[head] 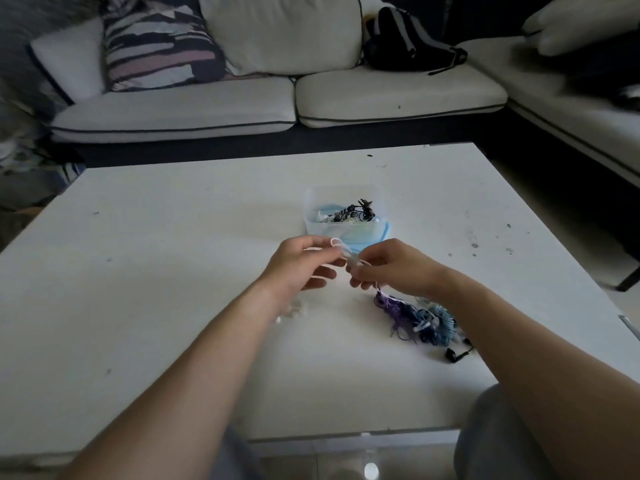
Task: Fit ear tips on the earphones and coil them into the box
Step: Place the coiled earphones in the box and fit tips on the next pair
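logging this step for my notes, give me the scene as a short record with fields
left hand: pinches the white earphones above the table
right hand: pinches the same cable
box: clear, open, behind the hands, dark earphones inside
tangled pile: purple and blue earphones by the right forearm
ear tips: likely the small clear heap by the left wrist

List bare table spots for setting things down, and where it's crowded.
Widest bare patch: the table's left half, from the left hand out to the edge. Also bare: the far strip behind the box. Crowded: right of centre, where the tangled earphone pile lies near the right hand, and the likely ear tips by the left wrist.
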The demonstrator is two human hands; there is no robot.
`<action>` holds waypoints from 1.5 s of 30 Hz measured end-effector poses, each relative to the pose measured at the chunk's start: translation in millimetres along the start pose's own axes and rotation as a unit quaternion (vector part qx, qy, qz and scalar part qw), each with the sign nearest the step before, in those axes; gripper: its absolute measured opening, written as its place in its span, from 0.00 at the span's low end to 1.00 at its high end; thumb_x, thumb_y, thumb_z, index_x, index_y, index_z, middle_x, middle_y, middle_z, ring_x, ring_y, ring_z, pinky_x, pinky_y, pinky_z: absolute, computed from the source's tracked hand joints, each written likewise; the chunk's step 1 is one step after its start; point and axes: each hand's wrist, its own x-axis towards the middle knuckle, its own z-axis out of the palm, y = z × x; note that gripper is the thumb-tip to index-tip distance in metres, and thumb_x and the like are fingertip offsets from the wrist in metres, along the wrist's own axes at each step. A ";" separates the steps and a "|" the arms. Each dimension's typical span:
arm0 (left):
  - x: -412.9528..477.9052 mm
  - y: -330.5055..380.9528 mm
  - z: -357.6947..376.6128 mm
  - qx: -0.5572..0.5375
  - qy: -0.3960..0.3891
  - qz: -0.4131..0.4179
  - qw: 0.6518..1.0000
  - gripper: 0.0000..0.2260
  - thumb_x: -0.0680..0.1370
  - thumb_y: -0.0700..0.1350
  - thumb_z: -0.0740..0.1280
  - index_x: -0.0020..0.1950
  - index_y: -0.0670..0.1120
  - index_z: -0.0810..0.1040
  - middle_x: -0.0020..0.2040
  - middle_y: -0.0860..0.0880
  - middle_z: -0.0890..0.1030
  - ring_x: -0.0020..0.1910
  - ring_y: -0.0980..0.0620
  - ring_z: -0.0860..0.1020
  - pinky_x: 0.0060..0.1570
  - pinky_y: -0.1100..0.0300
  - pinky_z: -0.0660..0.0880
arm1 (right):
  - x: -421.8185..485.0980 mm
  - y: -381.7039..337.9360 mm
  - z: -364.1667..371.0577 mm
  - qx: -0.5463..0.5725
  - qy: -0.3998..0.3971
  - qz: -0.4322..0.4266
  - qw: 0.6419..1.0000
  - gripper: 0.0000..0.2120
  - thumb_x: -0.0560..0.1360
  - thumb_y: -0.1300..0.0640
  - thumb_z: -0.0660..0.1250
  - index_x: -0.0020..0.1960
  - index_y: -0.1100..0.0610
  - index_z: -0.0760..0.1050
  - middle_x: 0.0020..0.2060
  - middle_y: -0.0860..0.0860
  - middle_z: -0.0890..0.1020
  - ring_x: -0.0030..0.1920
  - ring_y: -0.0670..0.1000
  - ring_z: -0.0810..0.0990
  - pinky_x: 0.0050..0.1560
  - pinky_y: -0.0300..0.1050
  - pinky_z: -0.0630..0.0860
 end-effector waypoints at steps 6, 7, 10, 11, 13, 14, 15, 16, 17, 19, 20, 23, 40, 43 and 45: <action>8.2 -10.0 1.2 -0.003 0.030 -0.051 0.998 0.08 0.79 0.43 0.65 0.54 0.48 0.83 0.50 0.49 0.86 0.47 0.51 0.81 0.47 0.58 0.77 | 6.3 3.1 6.4 0.132 0.035 0.038 0.990 0.11 0.83 0.56 0.61 0.56 0.61 0.80 0.47 0.50 0.88 0.54 0.49 0.83 0.61 0.47 0.74; 9.4 -12.9 3.2 0.018 0.019 -0.057 0.998 0.10 0.79 0.40 0.63 0.54 0.49 0.83 0.52 0.50 0.86 0.49 0.52 0.80 0.48 0.59 0.76 | 7.7 3.1 6.1 0.128 0.052 0.035 0.990 0.12 0.83 0.55 0.61 0.55 0.60 0.80 0.48 0.50 0.87 0.53 0.47 0.83 0.60 0.45 0.73; 11.2 -17.2 10.1 0.051 -0.021 -0.050 0.997 0.18 0.78 0.33 0.60 0.59 0.50 0.81 0.56 0.51 0.84 0.51 0.54 0.78 0.51 0.60 0.73 | 11.3 0.5 6.2 0.147 0.099 0.023 0.984 0.13 0.83 0.54 0.60 0.56 0.59 0.82 0.50 0.54 0.86 0.48 0.46 0.81 0.52 0.42 0.72; 11.6 -17.8 12.8 0.045 -0.033 -0.041 0.998 0.19 0.77 0.32 0.60 0.60 0.51 0.79 0.57 0.51 0.83 0.52 0.54 0.77 0.54 0.60 0.73 | 11.8 -0.7 6.6 0.166 0.103 0.021 0.980 0.13 0.84 0.54 0.60 0.56 0.59 0.81 0.49 0.54 0.85 0.47 0.47 0.80 0.49 0.42 0.72; 13.8 -20.5 17.5 0.033 -0.050 -0.020 0.998 0.22 0.74 0.29 0.63 0.62 0.51 0.77 0.57 0.52 0.84 0.57 0.54 0.78 0.62 0.57 0.73 | 12.4 -1.7 8.0 0.241 0.094 0.022 0.966 0.13 0.84 0.55 0.60 0.55 0.59 0.81 0.46 0.53 0.85 0.47 0.50 0.80 0.47 0.44 0.72; 14.0 -21.1 19.7 0.030 -0.055 -0.010 0.998 0.23 0.72 0.29 0.65 0.62 0.51 0.77 0.56 0.52 0.84 0.60 0.54 0.78 0.65 0.55 0.73 | 12.4 -2.3 8.7 0.289 0.087 0.025 0.953 0.12 0.84 0.55 0.60 0.55 0.60 0.80 0.46 0.54 0.84 0.47 0.53 0.81 0.46 0.44 0.73; 13.9 -21.3 21.9 0.017 -0.059 -0.003 0.998 0.24 0.70 0.31 0.68 0.62 0.50 0.77 0.55 0.52 0.85 0.61 0.53 0.79 0.66 0.53 0.72 | 11.9 -3.5 9.2 0.337 0.082 0.028 0.937 0.12 0.83 0.56 0.60 0.55 0.61 0.80 0.47 0.56 0.84 0.48 0.55 0.81 0.45 0.45 0.75; 13.7 -20.6 23.4 -0.005 -0.063 0.003 0.998 0.24 0.67 0.33 0.69 0.61 0.50 0.77 0.54 0.50 0.85 0.61 0.51 0.79 0.67 0.52 0.72 | 11.2 -5.6 9.5 0.383 0.079 0.028 0.920 0.12 0.84 0.57 0.59 0.55 0.63 0.79 0.48 0.59 0.83 0.48 0.57 0.81 0.45 0.45 0.77; 14.0 -20.1 24.6 -0.031 -0.066 0.006 0.997 0.25 0.65 0.35 0.69 0.61 0.49 0.78 0.54 0.48 0.85 0.61 0.49 0.80 0.68 0.52 0.71 | 10.4 -8.3 9.7 0.427 0.077 0.024 0.900 0.12 0.84 0.58 0.58 0.56 0.64 0.78 0.50 0.62 0.83 0.47 0.58 0.82 0.46 0.46 0.79; 14.0 -19.6 25.8 -0.071 -0.077 0.007 0.994 0.22 0.65 0.37 0.69 0.59 0.46 0.79 0.52 0.46 0.84 0.62 0.47 0.79 0.71 0.50 0.68 | 8.4 -14.2 9.0 0.503 0.070 0.008 0.861 0.12 0.84 0.60 0.56 0.57 0.66 0.75 0.52 0.64 0.83 0.48 0.58 0.83 0.49 0.48 0.81; 13.7 -19.5 26.5 -0.080 -0.085 0.005 0.993 0.19 0.67 0.38 0.69 0.57 0.45 0.79 0.53 0.46 0.84 0.63 0.47 0.78 0.72 0.49 0.66 | 7.6 -16.7 7.8 0.533 0.065 -0.002 0.843 0.12 0.84 0.60 0.55 0.56 0.65 0.75 0.54 0.64 0.83 0.49 0.58 0.83 0.52 0.49 0.80; 10.6 -18.9 32.5 -0.091 -0.134 0.016 0.987 0.13 0.71 0.38 0.69 0.55 0.40 0.81 0.55 0.41 0.84 0.61 0.45 0.80 0.69 0.48 0.70 | 6.4 -22.1 3.7 0.580 0.055 -0.012 0.812 0.11 0.84 0.59 0.56 0.56 0.63 0.74 0.57 0.63 0.83 0.53 0.58 0.84 0.59 0.51 0.78; 5.4 -3.5 -1.1 -0.121 -0.076 -0.073 0.987 0.06 0.77 0.42 0.69 0.50 0.42 0.84 0.36 0.48 0.76 0.32 0.51 0.77 0.39 0.56 0.80 | 10.0 -2.6 -22.9 0.507 0.238 0.090 0.823 0.10 0.78 0.53 0.58 0.40 0.53 0.70 0.31 0.50 0.74 0.25 0.47 0.63 0.28 0.40 0.58; 4.3 0.7 -7.7 -0.161 -0.066 -0.092 0.980 0.08 0.79 0.40 0.64 0.53 0.40 0.82 0.43 0.44 0.83 0.34 0.51 0.79 0.33 0.62 0.79 | 10.0 -4.4 -14.7 0.428 0.224 0.094 0.871 0.08 0.79 0.55 0.65 0.42 0.56 0.72 0.33 0.52 0.75 0.28 0.48 0.67 0.30 0.43 0.63; 3.9 3.4 -12.6 -0.209 -0.077 -0.108 0.969 0.12 0.80 0.38 0.59 0.56 0.38 0.81 0.49 0.39 0.84 0.38 0.49 0.82 0.37 0.61 0.81 | 9.8 -7.1 -6.0 0.366 0.212 0.086 0.902 0.08 0.79 0.55 0.68 0.46 0.59 0.75 0.34 0.53 0.77 0.29 0.49 0.70 0.31 0.44 0.67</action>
